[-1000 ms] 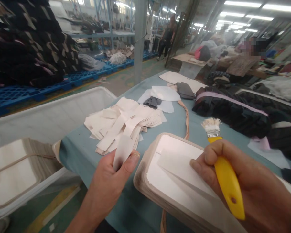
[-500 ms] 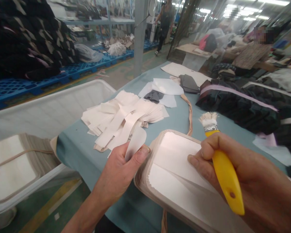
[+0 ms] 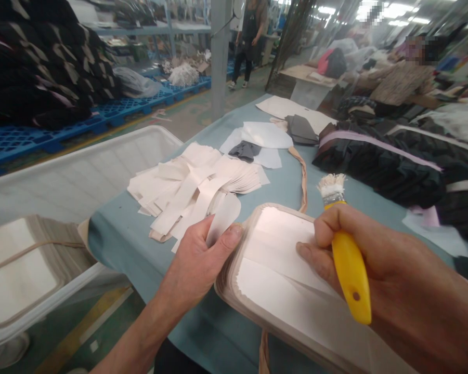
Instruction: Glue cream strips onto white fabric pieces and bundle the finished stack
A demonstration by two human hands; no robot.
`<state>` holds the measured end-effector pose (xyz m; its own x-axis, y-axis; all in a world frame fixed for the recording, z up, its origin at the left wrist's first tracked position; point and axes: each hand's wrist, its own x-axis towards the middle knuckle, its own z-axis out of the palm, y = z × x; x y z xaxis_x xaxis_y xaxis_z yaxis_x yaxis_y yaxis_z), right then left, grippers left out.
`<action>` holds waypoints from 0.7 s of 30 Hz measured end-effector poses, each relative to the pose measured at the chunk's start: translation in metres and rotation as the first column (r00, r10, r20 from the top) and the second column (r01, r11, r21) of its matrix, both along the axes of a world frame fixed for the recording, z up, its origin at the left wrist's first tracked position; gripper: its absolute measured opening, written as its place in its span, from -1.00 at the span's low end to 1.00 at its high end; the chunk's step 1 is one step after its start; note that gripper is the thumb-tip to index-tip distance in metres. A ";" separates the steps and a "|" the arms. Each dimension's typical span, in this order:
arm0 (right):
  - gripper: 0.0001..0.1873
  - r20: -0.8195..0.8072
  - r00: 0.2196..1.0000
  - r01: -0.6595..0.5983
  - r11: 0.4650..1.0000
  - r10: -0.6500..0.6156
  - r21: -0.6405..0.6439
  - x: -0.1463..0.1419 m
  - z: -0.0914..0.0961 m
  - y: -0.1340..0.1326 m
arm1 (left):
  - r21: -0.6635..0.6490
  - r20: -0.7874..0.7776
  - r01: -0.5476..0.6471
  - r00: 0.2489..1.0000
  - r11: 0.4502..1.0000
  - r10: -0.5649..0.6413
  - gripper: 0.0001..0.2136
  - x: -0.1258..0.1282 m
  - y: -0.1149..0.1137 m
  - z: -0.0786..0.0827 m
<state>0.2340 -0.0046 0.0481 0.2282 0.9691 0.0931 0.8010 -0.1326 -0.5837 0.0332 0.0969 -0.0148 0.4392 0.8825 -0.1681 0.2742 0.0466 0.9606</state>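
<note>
My left hand (image 3: pixel 198 259) pinches a small whitish rounded piece (image 3: pixel 225 214) between thumb and fingers, beside the left edge of a stack of pale sheets (image 3: pixel 284 306) with rounded corners. A yellow-handled paintbrush (image 3: pixel 349 270) is gripped in my right hand (image 3: pixel 378 254), its frayed bristles pointing up and away from me. The right thumb and fingertips rest on or just over a white strip (image 3: pixel 281 244) lying across the stack's top sheet; actual contact is hard to tell. Left of the stack, loose cream strips (image 3: pixel 203 182) lie heaped and fanned out.
The table has a blue-green cover (image 3: pixel 120 228). A white bin (image 3: pixel 148 140) at left holds a tied stack of sheets (image 3: pixel 19 259). Dark bundled fabric (image 3: pixel 382 171) lies at right. White scraps (image 3: pixel 263 135) lie farther back. A metal post (image 3: pixel 219 62) stands beyond; two people are in the background.
My right hand and the brush have shifted slightly left, the brush handle now more upright. The left hand keeps its pinch on the whitish piece. A background person has come closer.
</note>
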 end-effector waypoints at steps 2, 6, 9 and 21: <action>-0.77 0.031 0.999 -0.012 1.000 0.012 -0.013 0.001 0.001 0.001 | -0.002 0.008 0.011 1.000 1.000 -0.010 -0.63 0.002 0.000 0.000; -0.82 0.104 0.994 -0.034 0.999 0.035 -0.019 0.005 -0.001 0.000 | -0.007 0.046 0.033 0.998 0.999 -0.033 -0.61 0.003 0.000 -0.002; -0.87 0.134 0.988 -0.071 0.997 0.075 -0.036 0.009 -0.004 -0.003 | -0.006 0.055 0.032 0.998 0.999 -0.031 -0.61 0.003 -0.001 -0.004; -0.92 0.168 0.984 -0.053 0.996 0.065 -0.073 0.010 -0.007 -0.004 | 0.002 0.044 0.011 0.999 1.000 -0.011 -0.61 0.005 -0.002 -0.003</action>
<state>0.2444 -0.0090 0.0414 0.1568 0.9859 0.0590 0.8954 -0.1167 -0.4297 0.0379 0.0944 -0.0174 0.4561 0.8778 -0.1466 0.2322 0.0416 0.9718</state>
